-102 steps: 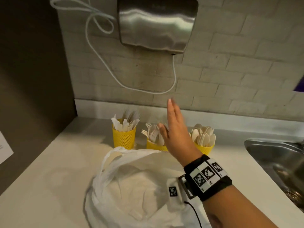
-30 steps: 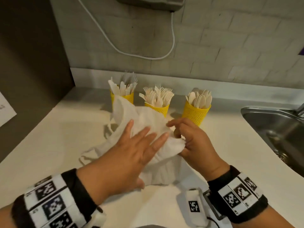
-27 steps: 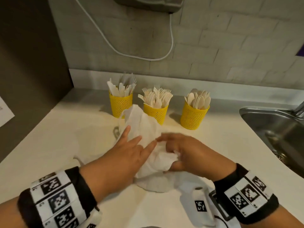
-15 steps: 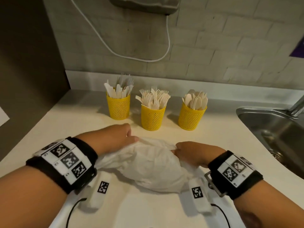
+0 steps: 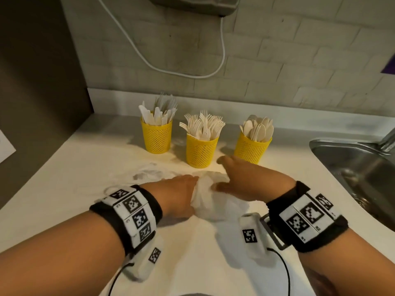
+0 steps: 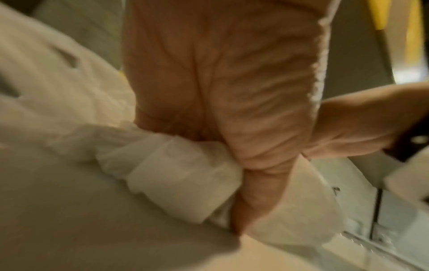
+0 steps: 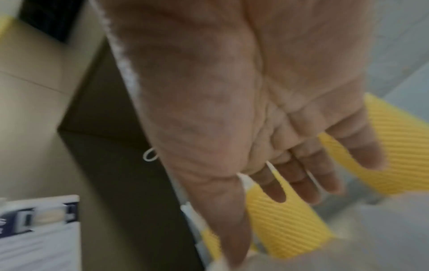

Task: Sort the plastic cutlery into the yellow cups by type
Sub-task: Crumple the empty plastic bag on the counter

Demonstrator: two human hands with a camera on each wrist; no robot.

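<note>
Three yellow mesh cups stand in a row near the back wall: the left cup [image 5: 157, 136] holds knives, the middle cup [image 5: 202, 150] forks, the right cup [image 5: 253, 146] spoons. In front of them lies a crumpled white plastic bag [image 5: 208, 195]. My left hand [image 5: 183, 195] grips a bunched part of the bag [image 6: 174, 174], with the thumb of that left hand [image 6: 232, 110] pressed into it. My right hand [image 5: 237, 178] hovers over the bag with straight fingers and holds nothing. In the right wrist view, two of the cups [image 7: 285, 220] show behind the fingers of my right hand [image 7: 301, 174].
A steel sink [image 5: 359, 167] is set into the white counter [image 5: 74, 178] at the right. A hand dryer [image 5: 192, 5] with a white cord hangs on the brick wall above the cups. A dark panel bounds the counter on the left.
The bag has been squashed into a smaller bundle nearer to me. My right hand has let go of it and opened, reaching forward toward the cups. My left hand has bunched it tighter.
</note>
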